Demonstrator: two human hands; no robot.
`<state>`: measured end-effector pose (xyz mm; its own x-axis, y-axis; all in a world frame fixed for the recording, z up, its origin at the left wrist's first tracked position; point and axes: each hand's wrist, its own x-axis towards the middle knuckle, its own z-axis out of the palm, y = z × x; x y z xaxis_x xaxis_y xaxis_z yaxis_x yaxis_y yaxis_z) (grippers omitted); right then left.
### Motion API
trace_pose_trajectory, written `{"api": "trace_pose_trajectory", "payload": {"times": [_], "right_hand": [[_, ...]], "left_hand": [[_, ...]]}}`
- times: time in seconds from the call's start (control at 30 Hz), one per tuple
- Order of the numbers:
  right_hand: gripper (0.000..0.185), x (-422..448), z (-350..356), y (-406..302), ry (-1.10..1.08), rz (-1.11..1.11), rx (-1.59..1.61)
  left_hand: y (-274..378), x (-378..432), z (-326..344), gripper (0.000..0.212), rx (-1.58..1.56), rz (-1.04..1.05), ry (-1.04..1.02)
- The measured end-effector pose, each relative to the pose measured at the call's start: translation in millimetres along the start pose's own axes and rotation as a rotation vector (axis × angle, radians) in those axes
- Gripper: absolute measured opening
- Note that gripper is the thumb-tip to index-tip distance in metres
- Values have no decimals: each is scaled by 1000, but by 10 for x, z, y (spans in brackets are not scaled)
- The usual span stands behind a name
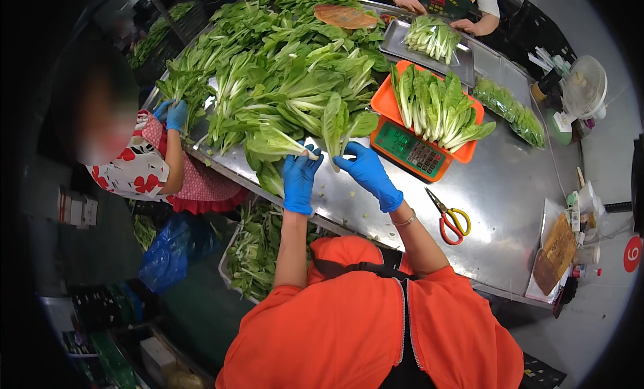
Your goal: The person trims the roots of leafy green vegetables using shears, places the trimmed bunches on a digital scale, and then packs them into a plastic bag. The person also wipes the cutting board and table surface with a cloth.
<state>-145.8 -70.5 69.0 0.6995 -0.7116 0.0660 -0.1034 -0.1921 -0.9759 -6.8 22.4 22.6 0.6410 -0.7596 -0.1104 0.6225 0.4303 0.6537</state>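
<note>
Both my hands wear blue gloves and are raised over the near edge of a steel table. My left hand grips the pale root end of a leafy green, whose leaves point left. In my right hand is the stem of another leafy green, held with its leaves upward. The two hands are close together but apart. To their right, an orange digital scale carries an orange tray with a row of leafy greens. Scissors with red and yellow handles lie on the table, blades parted.
A large heap of leafy greens covers the table's far left. A co-worker's gloved hands handle greens at left. Across the table, another person's hands flank a bagged bundle on a metal tray. Below stands a bin of leaves.
</note>
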Motion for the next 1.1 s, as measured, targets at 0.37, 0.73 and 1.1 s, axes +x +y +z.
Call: {"api": "trace_pose_trajectory", "payload": {"times": [0.37, 0.73, 1.1], "right_hand": [[27, -34, -70, -106, 29, -49, -355], [23, -89, -61, 2, 29, -110, -160], [49, -506, -584, 368, -302, 84, -776]], "left_hand": [[-84, -170, 388, 34, 238, -129, -160], [-170, -146, 277, 31, 78, -297, -129], [-163, -44, 395, 24, 380, -210, -163]]}}
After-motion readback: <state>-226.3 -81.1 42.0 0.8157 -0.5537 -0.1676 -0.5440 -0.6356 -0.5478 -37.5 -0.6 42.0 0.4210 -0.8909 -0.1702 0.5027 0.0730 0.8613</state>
